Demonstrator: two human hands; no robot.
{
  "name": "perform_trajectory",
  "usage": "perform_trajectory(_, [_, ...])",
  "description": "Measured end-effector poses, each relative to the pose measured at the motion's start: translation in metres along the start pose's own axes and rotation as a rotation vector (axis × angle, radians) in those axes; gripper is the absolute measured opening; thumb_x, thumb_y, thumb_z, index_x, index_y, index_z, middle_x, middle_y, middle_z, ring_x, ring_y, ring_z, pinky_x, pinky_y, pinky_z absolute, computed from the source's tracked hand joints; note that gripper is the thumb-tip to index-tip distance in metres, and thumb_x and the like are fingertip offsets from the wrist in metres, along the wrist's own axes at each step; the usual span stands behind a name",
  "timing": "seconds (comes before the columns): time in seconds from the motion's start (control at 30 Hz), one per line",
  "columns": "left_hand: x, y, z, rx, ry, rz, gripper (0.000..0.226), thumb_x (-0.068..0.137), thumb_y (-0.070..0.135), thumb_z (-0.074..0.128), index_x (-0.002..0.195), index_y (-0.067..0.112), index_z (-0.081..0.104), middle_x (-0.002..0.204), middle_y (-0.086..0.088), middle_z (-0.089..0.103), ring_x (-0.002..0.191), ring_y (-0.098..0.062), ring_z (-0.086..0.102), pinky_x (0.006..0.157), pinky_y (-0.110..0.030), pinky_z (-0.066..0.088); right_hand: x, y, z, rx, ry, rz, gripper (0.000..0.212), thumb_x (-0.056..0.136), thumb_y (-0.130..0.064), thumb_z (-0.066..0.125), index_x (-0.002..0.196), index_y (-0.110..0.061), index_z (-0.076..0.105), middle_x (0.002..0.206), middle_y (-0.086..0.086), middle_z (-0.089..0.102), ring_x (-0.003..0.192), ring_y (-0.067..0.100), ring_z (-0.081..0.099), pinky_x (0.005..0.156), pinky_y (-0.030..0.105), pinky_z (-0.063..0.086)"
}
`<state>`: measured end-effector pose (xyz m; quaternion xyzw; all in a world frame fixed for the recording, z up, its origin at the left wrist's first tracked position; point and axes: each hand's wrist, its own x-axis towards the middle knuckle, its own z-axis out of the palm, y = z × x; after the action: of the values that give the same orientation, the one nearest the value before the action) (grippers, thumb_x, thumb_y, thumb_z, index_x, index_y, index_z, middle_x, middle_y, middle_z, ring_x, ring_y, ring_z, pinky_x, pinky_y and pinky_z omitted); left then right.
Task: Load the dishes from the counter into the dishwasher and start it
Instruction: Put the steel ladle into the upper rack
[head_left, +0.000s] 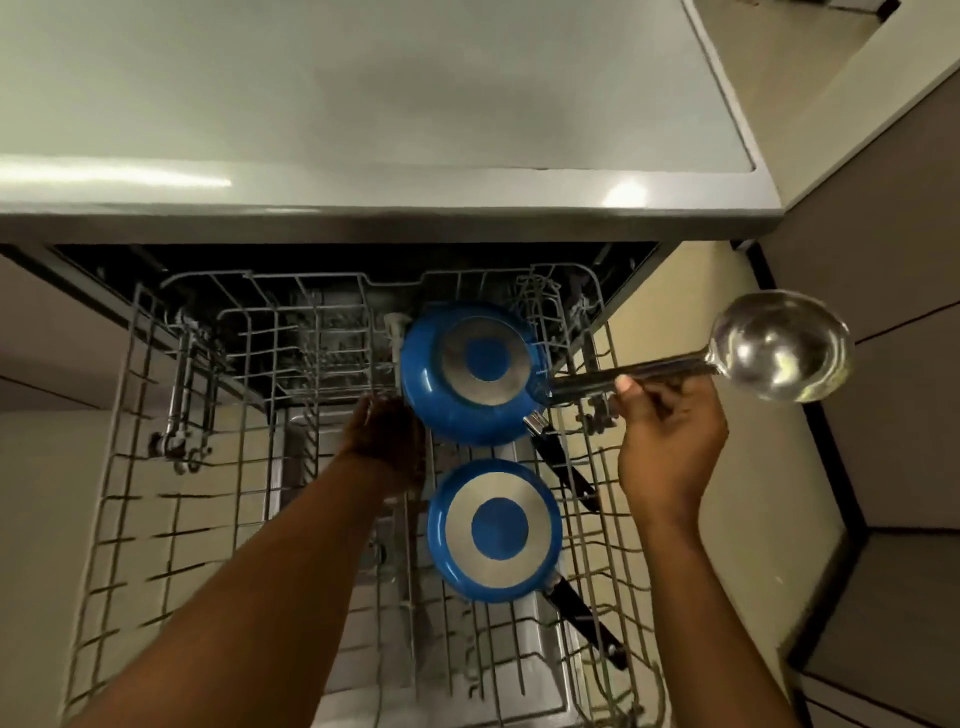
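Fingers (626, 385) grip one ladle (779, 353); two pans (470, 374) seemingly racked.

A cream floor (670, 296) is showing right of centre, narrowing as it is running down the view; grey-brown cabinet fronts (883, 218) are standing along the right edge, with a thin dark seam crossing them; lower fronts (893, 597) are sitting beneath these, with dark gaps splitting them; a matching cabinet front (47, 332) is filling the far left; a pale beige surface (789, 62) is running diagonally at the top right, too unclear to identify.
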<state>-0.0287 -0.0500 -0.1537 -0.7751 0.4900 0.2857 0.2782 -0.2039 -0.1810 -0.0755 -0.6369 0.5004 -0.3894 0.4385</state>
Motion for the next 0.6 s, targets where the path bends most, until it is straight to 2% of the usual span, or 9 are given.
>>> perform_trajectory(0.1, [0.013,0.001,0.004,-0.062,0.049,-0.002,0.075,0.101,0.044,0.037,0.159,0.018,-0.003,0.166,-0.008,0.001,0.153,-0.026,-0.004,0.121,-0.048,-0.008,0.013,-0.001,0.011,-0.006,0.052,-0.063,0.031,0.088,-0.007,0.068,0.085,-0.035,0.056,0.083,-0.010,0.070,0.083,0.010,0.070,0.076,0.032,0.057])
perform_trajectory(0.23, [0.031,0.002,0.012,-0.097,0.052,-0.023,0.085,0.094,0.052,0.048,0.159,0.020,0.004,0.165,-0.009,0.006,0.152,-0.029,0.000,0.120,-0.050,-0.008,0.026,-0.004,0.022,-0.071,0.113,-0.162,0.027,0.089,-0.013,0.068,0.082,-0.037,0.058,0.082,-0.018,0.066,0.078,0.004,0.069,0.073,0.022,0.054])
perform_trajectory(0.27, [0.034,0.002,0.013,-0.083,0.043,-0.017,0.088,0.092,0.055,0.050,0.159,0.021,0.004,0.165,-0.010,0.005,0.152,-0.030,-0.001,0.120,-0.050,-0.007,0.029,-0.003,0.025,-0.089,0.105,-0.167,0.022,0.090,-0.013,0.068,0.083,-0.034,0.062,0.080,-0.020,0.064,0.076,-0.001,0.067,0.072,0.017,0.052])
perform_trajectory(0.33, [0.036,0.003,0.012,-0.044,0.028,-0.010,0.092,0.092,0.060,0.049,0.159,0.021,0.001,0.166,-0.010,0.001,0.152,-0.031,-0.005,0.122,-0.051,-0.006,0.035,0.006,0.034,-0.142,0.072,-0.167,0.004,0.091,-0.014,0.066,0.090,-0.017,0.069,0.078,-0.020,0.061,0.072,-0.010,0.062,0.069,0.008,0.046])
perform_trajectory(0.37, [0.037,0.003,0.013,-0.031,0.024,-0.011,0.093,0.092,0.062,0.047,0.159,0.021,-0.001,0.166,-0.010,-0.001,0.152,-0.031,-0.006,0.122,-0.051,-0.007,0.038,0.011,0.038,-0.167,0.069,-0.169,0.006,0.092,-0.014,0.066,0.093,-0.010,0.070,0.078,-0.017,0.062,0.071,-0.010,0.060,0.069,0.007,0.045])
perform_trajectory(0.47, [0.041,0.003,0.016,-0.040,0.013,-0.014,0.093,0.092,0.064,0.046,0.159,0.020,-0.002,0.166,-0.010,0.000,0.152,-0.031,-0.007,0.120,-0.051,-0.010,0.044,0.028,0.047,-0.237,0.041,-0.214,0.014,0.093,-0.014,0.063,0.093,-0.003,0.071,0.083,0.001,0.069,0.075,0.007,0.063,0.071,0.018,0.047])
perform_trajectory(0.5, [0.041,0.003,0.017,-0.060,0.008,-0.017,0.093,0.092,0.063,0.047,0.159,0.020,0.000,0.166,-0.010,0.001,0.152,-0.030,-0.007,0.119,-0.050,-0.011,0.044,0.033,0.050,-0.254,0.027,-0.218,0.015,0.094,-0.014,0.062,0.092,-0.002,0.071,0.084,0.005,0.071,0.076,0.012,0.063,0.071,0.018,0.045])
perform_trajectory(0.6, [0.044,0.003,0.018,-0.083,0.002,-0.027,0.094,0.092,0.063,0.049,0.159,0.020,-0.001,0.166,-0.009,0.001,0.152,-0.029,-0.008,0.118,-0.049,-0.013,0.048,0.044,0.057,-0.309,-0.007,-0.190,0.017,0.095,-0.013,0.060,0.095,-0.001,0.072,0.088,0.006,0.070,0.081,0.013,0.060,0.071,0.003,0.035])
